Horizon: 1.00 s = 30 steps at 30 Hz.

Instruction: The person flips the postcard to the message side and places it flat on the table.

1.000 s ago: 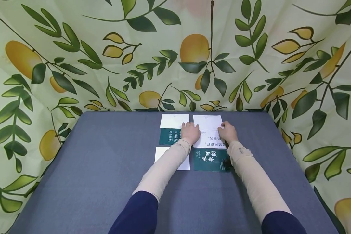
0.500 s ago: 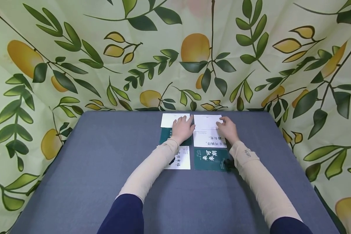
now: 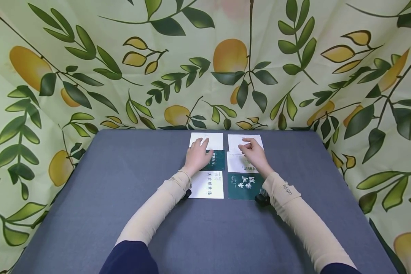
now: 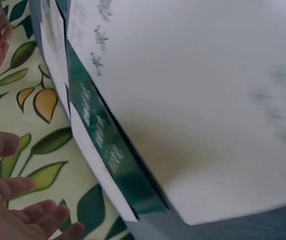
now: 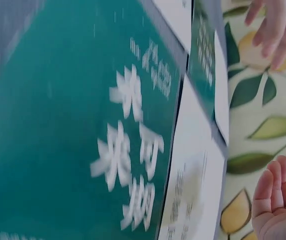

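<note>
Several cards lie in two columns on the table. The left column has a white card (image 3: 214, 140) at the back, a green card (image 3: 219, 160) in the middle and a white card with dark writing (image 3: 207, 186) in front. On the right are a white card (image 3: 233, 141), a printed white card (image 3: 237, 163) and a green card with white characters (image 3: 243, 186) in front. Over the left column's back two cards is my left hand (image 3: 196, 156), fingers spread, holding nothing. My right hand (image 3: 255, 155) hovers over the right column's white cards, fingers loosely bent, nothing between them.
A grey-blue cloth covers the table (image 3: 130, 182). Behind and beside it hangs a curtain (image 3: 191, 83) printed with leaves and yellow fruit. A small black object (image 3: 262, 199) sits under the right wrist.
My left hand has moved left from the gap between the columns, uncovering the front white card's writing. My right hand has come off the right column's edge and shifted left over its cards.
</note>
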### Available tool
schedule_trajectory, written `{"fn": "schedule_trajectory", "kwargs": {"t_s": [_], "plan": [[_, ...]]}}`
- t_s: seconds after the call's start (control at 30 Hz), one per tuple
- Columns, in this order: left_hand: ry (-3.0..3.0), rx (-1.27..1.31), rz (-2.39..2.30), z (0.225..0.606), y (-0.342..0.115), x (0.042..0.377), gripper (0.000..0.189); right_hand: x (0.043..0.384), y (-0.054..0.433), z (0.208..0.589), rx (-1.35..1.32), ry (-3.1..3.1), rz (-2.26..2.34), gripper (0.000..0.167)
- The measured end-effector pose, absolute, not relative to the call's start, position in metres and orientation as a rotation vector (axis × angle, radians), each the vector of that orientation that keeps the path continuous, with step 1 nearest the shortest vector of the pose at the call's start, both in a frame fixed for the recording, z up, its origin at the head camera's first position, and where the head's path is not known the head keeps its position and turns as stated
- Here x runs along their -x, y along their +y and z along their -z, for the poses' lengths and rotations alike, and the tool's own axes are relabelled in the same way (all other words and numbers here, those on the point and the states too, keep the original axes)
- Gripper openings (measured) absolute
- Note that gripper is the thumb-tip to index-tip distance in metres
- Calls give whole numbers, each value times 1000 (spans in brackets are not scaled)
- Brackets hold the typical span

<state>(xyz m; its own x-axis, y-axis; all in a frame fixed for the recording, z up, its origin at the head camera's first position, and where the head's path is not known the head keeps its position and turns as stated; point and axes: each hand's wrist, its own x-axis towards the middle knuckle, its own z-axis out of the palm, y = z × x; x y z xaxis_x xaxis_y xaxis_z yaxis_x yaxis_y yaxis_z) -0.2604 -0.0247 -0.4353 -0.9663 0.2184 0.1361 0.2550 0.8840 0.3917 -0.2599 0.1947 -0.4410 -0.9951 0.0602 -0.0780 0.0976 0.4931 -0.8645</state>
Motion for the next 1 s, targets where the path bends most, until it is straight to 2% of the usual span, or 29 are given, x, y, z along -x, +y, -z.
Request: {"fn": "schedule_trajectory", "kwargs": {"t_s": [0.43, 0.77, 1.0], "plan": [[-3099, 182, 1000, 448, -65, 240, 63, 238, 152, 448, -85, 2366, 1688, 58], [-3088, 146, 1262, 458, -72, 239, 67, 227, 132, 458, -202, 2263, 1668, 62], [-3052, 14, 1494, 461, -74, 236, 64, 223, 126, 458, -225, 2267, 1671, 62]]}}
